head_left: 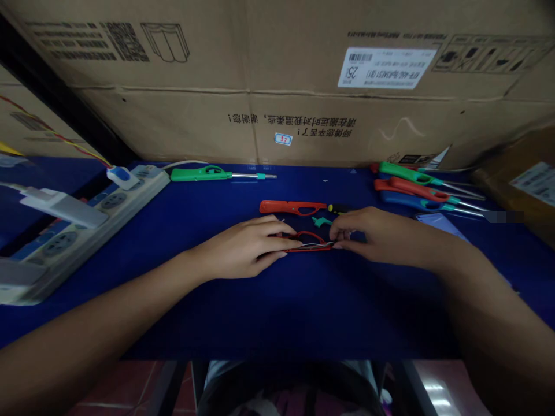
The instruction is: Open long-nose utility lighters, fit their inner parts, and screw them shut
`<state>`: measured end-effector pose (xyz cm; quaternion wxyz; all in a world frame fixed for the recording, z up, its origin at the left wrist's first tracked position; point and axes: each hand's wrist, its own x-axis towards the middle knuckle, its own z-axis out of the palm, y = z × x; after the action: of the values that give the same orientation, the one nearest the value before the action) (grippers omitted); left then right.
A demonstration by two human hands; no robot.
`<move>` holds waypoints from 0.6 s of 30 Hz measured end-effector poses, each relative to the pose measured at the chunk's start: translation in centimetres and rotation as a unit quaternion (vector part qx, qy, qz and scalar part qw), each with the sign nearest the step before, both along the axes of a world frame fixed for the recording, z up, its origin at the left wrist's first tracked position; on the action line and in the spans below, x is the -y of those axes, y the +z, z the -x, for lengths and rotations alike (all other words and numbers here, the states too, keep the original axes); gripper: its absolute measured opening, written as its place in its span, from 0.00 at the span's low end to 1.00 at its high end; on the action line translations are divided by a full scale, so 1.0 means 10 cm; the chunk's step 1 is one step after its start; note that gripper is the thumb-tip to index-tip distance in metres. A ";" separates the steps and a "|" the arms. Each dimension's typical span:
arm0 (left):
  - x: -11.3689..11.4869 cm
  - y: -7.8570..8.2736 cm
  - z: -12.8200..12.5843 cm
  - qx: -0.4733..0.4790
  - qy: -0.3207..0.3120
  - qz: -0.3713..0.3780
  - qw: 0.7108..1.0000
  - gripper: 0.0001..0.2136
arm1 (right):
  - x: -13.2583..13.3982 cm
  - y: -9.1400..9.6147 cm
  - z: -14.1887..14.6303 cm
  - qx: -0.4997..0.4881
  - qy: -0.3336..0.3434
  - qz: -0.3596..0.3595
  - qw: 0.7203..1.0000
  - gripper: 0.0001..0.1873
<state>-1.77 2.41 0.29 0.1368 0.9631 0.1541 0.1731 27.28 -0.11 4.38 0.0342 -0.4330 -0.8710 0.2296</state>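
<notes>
An opened red lighter shell half [313, 247] lies on the blue table with a thin white wire along it. My left hand [255, 245] is closed over the shell's left end, fingers gripping it. At the shell's right end, my right hand [353, 231] pinches something small that its fingers hide. Just beyond lies a second red shell half [292, 207], apart from both hands. A small teal trigger piece [321, 222] sits between the two halves, near my right fingertips. Behind my right hand a yellow-and-black screwdriver handle [333, 208] shows in part.
A green lighter [202, 174] lies at the back left, by a white power strip [108, 202] with plugs. Several lighters [414, 188] in green, red and blue are grouped at the back right, near a phone-like object [442, 224]. A large cardboard box [286, 69] walls the back.
</notes>
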 end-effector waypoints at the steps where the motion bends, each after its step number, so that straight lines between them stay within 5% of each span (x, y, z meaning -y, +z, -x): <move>1: 0.00 0.00 0.00 0.000 -0.001 -0.001 1.000 0.16 | -0.01 -0.01 0.00 -0.005 0.001 -0.011 1.000 0.10; 12: -0.03 0.00 0.03 -0.002 0.006 -0.013 1.000 0.15 | 0.09 0.05 -0.03 0.033 -0.024 -0.015 0.999 0.09; 18: -0.04 -0.02 0.03 -0.016 0.015 -0.018 1.000 0.16 | 0.12 -0.07 -0.03 0.022 0.014 -0.066 0.997 0.10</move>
<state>-2.12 2.79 0.09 0.1139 0.9657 0.1673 0.1629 27.59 -1.35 3.64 0.0403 -0.4224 -0.8908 0.1623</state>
